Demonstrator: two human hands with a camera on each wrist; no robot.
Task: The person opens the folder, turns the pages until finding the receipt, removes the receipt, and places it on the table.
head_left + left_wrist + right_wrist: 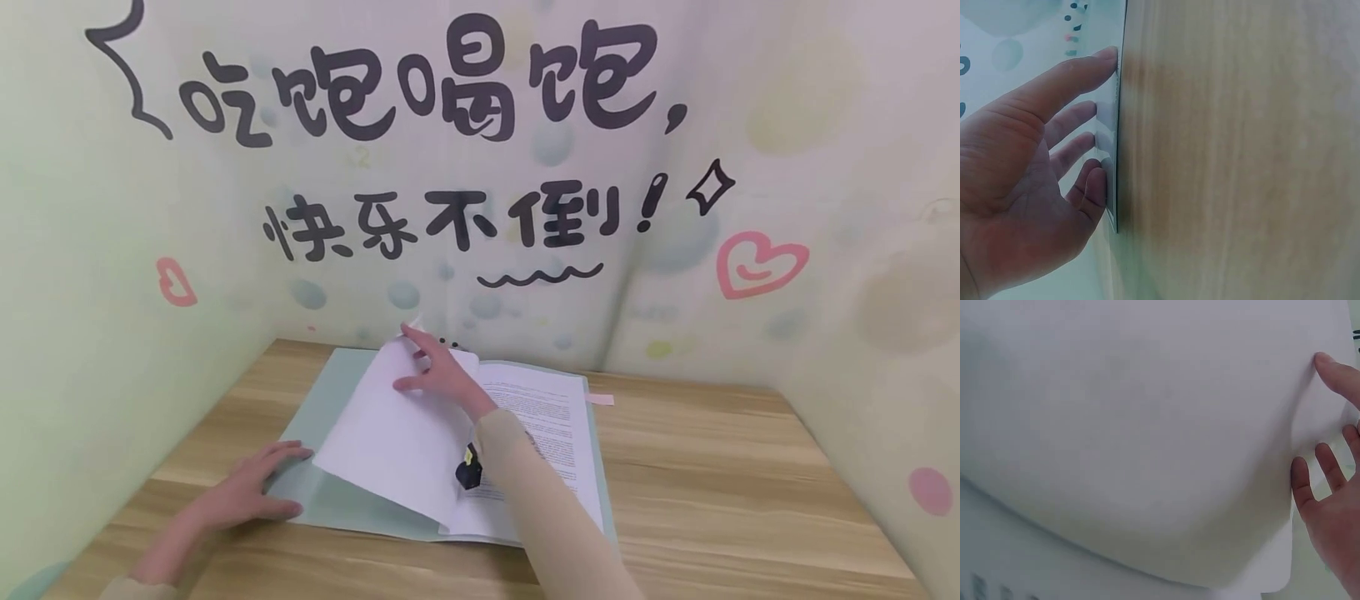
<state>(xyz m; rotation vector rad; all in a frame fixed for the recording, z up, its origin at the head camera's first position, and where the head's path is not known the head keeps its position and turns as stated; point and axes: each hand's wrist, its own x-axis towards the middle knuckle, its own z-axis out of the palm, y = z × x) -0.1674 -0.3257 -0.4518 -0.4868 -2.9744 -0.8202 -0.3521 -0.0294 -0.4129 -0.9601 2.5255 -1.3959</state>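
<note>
Loosely spread, the right grip (pixel 444 375) touches paper (pixel 390 437).

Bright head view, dimmer wrist views, blurred tabletop (pixel 1241 150), soft shadow across page (pixel 1116 394)

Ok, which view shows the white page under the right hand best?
The head view: nearly all of the white page shows there, though the right hand covers part. The right wrist view gives only a close, cropped stretch of it; in the left wrist view I cannot make it out.

A wood-grain tabletop (pixel 735 483) carries an open, pale green folder (pixel 345 504).
</note>
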